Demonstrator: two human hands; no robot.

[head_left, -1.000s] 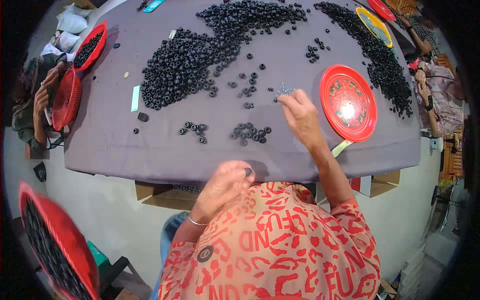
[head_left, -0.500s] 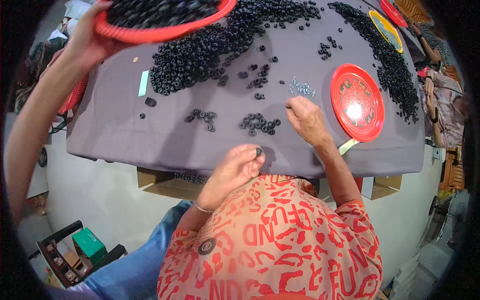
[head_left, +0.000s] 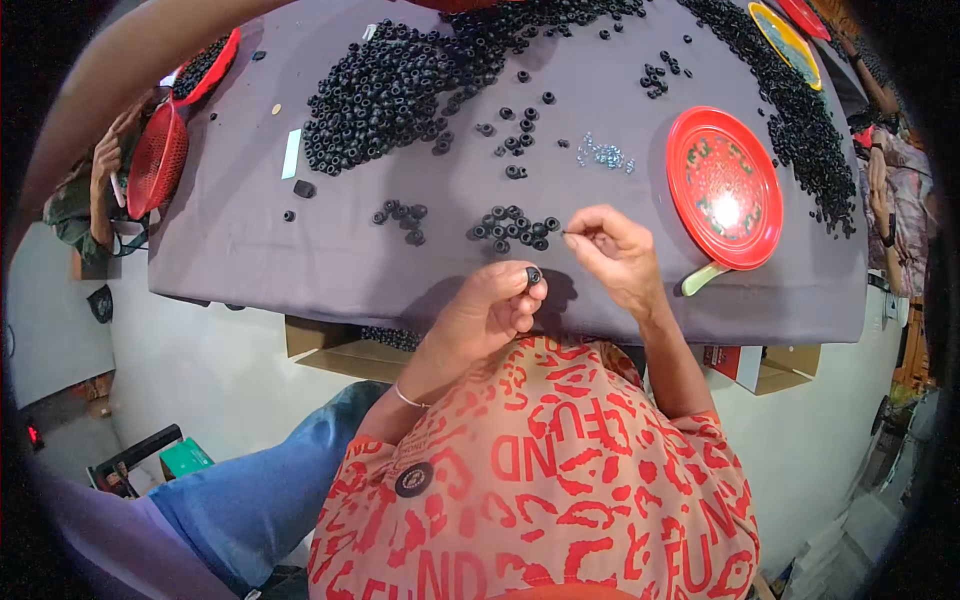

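Between thumb and fingers of my left hand (head_left: 490,308) is a small black ring-shaped part (head_left: 533,275), its hole facing up, just past the table's near edge. To its right, my right hand (head_left: 618,258) is pinched over the tabletop; a tiny dark bit shows at its fingertips, too small to name. Close by lies a cluster of like black parts (head_left: 513,230), with a smaller group (head_left: 402,215) farther left. Beyond my right hand is a scatter of tiny shiny clear pieces (head_left: 605,153). A red plate (head_left: 683,165) with small dark pieces on it sits to the right.
A big heap of black parts (head_left: 375,105) covers the table's far middle; a long pile (head_left: 810,150) runs down the right. A pale-handled tool (head_left: 705,277) touches the red plate. Red baskets (head_left: 158,160) stand at left. Another person's arm (head_left: 130,75) reaches across the upper left.
My right hand has come from the shiny pieces toward my left hand, fingertips now pinched beside the cluster. The co-worker's arm and red basket have moved up, the basket mostly out of view.
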